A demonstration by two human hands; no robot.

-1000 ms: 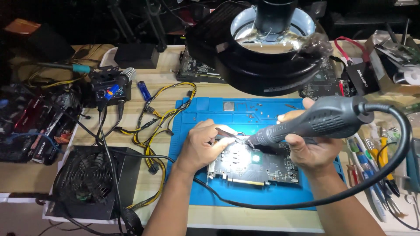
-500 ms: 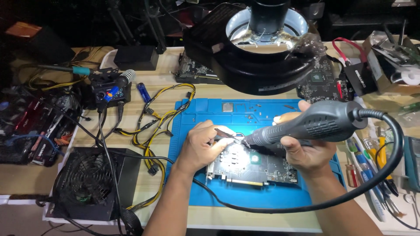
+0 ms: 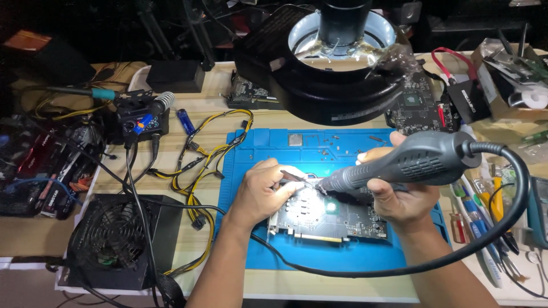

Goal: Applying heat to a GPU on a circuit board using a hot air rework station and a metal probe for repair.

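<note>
The right hand (image 3: 402,199) is wrapped fully around a grey hot-air gun (image 3: 399,162), nozzle angled down-left over the circuit board (image 3: 328,217) lying on the blue work mat (image 3: 251,148). The left hand (image 3: 262,191) pinches tweezers (image 3: 297,178) whose tips meet the board just beside the nozzle.

Left hand (image 3: 261,194): yours, palm down, fingers curled, thumb and forefinger pinched together.
Right hand (image 3: 402,197): yours, fingers wrapped in a closed grip, thumb raised on top.
Forearms: both reach in from below.
</note>
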